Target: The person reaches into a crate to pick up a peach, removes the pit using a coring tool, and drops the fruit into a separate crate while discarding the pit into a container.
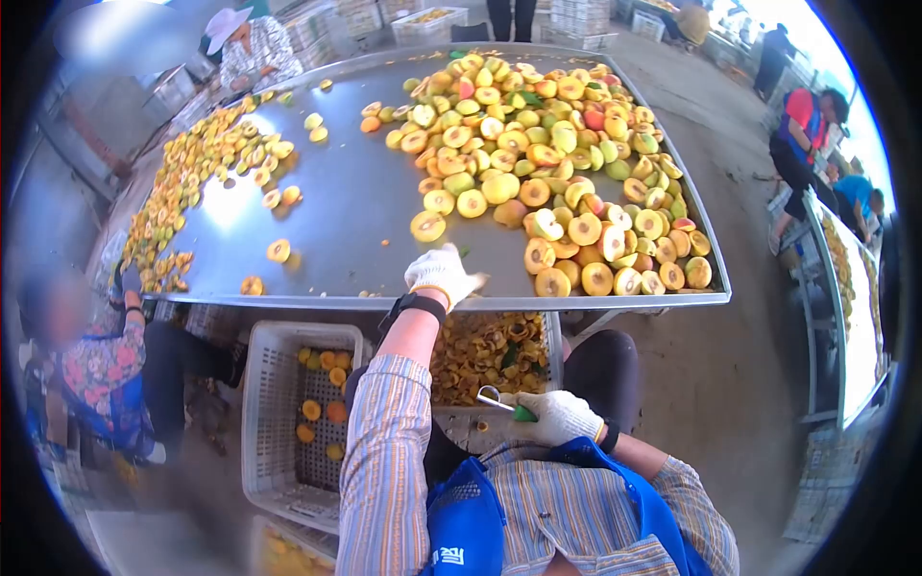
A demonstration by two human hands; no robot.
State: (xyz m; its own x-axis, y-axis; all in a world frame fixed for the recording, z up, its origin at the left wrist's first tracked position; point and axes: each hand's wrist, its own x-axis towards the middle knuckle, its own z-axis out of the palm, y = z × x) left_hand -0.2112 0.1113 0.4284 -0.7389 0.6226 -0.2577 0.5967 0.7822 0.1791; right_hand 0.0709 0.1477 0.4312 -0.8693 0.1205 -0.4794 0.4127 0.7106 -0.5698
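My left hand [442, 276], in a white knit glove, is over the near edge of the metal table [355, 192], palm down. Its fingers look curled, and whatever they may hold is hidden beneath. In my right hand [562, 419], also gloved, is a pitting tool [499, 401] with a metal loop and green handle, held low near my lap. Halved peaches [509, 182] lie heaped on the table beyond and right of my left hand, many showing cut faces. Below the table edge, between my hands, a crate [555, 355] holds brownish peach scraps [490, 360].
A white plastic crate [274, 422] with several peach pieces stands left of my legs. More halves [206, 158] line the table's left side. A co-worker in a floral top [106, 374] sits at the left; another in a pink hat [228, 24] is at the far left corner. A second table [850, 307] stands right.
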